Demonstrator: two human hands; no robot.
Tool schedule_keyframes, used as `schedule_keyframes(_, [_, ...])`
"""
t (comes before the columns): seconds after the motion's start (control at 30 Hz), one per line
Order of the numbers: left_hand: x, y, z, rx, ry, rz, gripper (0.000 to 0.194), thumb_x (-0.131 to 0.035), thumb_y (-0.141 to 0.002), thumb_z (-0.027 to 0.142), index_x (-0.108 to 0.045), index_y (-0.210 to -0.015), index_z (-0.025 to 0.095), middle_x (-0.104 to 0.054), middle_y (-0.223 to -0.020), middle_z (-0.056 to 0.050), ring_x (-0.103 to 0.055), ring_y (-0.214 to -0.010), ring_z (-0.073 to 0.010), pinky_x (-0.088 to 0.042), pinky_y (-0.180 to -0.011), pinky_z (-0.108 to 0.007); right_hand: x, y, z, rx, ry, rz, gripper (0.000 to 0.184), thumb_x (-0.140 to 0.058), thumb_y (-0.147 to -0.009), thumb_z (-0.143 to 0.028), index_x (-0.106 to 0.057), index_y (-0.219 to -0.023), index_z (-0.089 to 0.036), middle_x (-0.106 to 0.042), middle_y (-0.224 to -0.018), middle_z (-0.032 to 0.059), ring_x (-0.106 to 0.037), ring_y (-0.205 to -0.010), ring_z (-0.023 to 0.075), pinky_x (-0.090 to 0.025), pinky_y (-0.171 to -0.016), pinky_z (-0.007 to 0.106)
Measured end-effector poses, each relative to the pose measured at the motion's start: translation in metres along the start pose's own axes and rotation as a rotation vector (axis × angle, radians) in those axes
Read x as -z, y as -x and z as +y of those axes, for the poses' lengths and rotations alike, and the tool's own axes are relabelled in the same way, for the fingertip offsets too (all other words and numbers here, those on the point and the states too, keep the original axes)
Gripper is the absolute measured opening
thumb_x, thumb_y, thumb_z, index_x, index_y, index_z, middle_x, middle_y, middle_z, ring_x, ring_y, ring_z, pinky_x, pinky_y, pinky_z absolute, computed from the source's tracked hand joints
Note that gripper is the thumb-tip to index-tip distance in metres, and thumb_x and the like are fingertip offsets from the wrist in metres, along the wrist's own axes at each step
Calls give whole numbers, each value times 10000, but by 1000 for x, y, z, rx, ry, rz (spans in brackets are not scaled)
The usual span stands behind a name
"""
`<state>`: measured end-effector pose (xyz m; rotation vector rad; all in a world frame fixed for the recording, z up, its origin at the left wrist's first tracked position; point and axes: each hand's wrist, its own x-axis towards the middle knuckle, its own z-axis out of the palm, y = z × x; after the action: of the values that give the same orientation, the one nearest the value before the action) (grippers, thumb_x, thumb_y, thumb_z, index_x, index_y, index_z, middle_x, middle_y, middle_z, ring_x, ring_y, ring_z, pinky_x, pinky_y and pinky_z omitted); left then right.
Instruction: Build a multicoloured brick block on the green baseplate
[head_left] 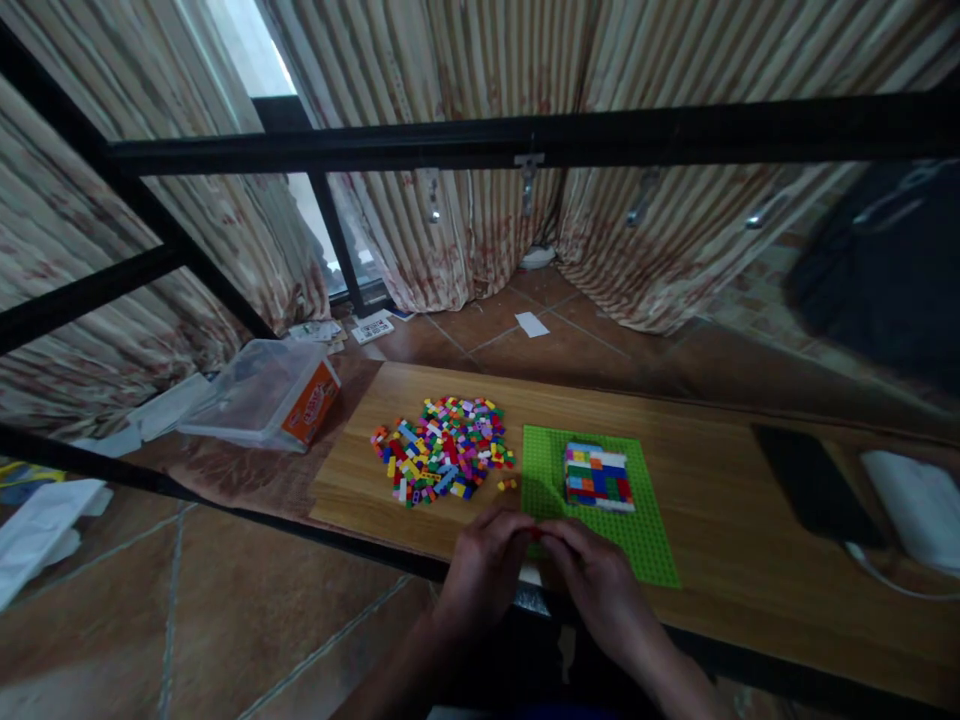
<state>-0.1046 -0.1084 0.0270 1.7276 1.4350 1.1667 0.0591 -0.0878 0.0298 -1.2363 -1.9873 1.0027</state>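
Observation:
My left hand (487,560) and my right hand (592,570) meet at the table's front edge, fingers pinched together around a small red toy brick (535,534). Its exact shape is mostly hidden by the fingertips. Just beyond my right hand lies a green baseplate (652,530), with a multicoloured block of built bricks (598,478) standing on it. A heap of loose toy bricks (450,450) spreads over the table to the left. A few orange-yellow bricks (507,485) lie apart, between the heap and the baseplate.
The wooden table (720,520) carries a black phone-like slab (817,490) and a white device with a cable (911,505) at right. A clear plastic bin (247,395) with an orange label sits left. A black metal bar (465,145) crosses beyond the table, before striped curtains (465,80).

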Motion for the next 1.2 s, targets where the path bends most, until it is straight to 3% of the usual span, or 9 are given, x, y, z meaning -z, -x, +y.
schedule_keyframes(0.27, [-39,-49,-5,-46,-81,6,126,-560,-880,153,-658,-936,208,-675,-901,-29,-639,-862,-162,-511,-800,-270,46,-13,29,2,86,203,199,-521,-912,-339,-667,-1013,-249,-703,-1019,47,-667,-924,196,-524,-821,342])
schedule_keyframes(0.53, [-70,-99,-17,-76,-101,46,134,-549,-899,161,-669,-921,215,-674,-928,-17,-635,-902,-156,-504,-859,-282,79,-49,72,-46,204,577,250,-517,-882,-388,-671,-945,-201,-672,-970,91,-627,-918,229,-500,-848,409])
schedule_keyframes(0.7, [-74,-104,-22,-76,-113,58,132,-555,-897,160,-676,-920,207,-676,-931,-27,-633,-906,-163,-508,-866,-294,79,-59,82,-88,167,563,307,-506,-868,-428,-674,-984,-199,-657,-1017,107,-601,-984,246,-470,-893,434])
schedule_keyframes(0.97, [-75,-103,-26,-73,-105,63,136,-559,-891,156,-684,-919,202,-674,-924,-34,-630,-901,-161,-512,-876,-299,62,-71,83,-197,57,467,439,-527,-840,-493,-650,-1101,-163,-662,-1092,132,-607,-1003,252,-457,-910,430])
schedule_keyframes(1.2, [-75,-104,-24,-64,-47,96,130,-580,-863,123,-693,-885,184,-675,-888,-35,-629,-878,-157,-511,-857,-287,53,-75,90,-239,6,464,436,-563,-797,-536,-701,-1002,-177,-693,-1010,110,-627,-929,249,-473,-864,422])
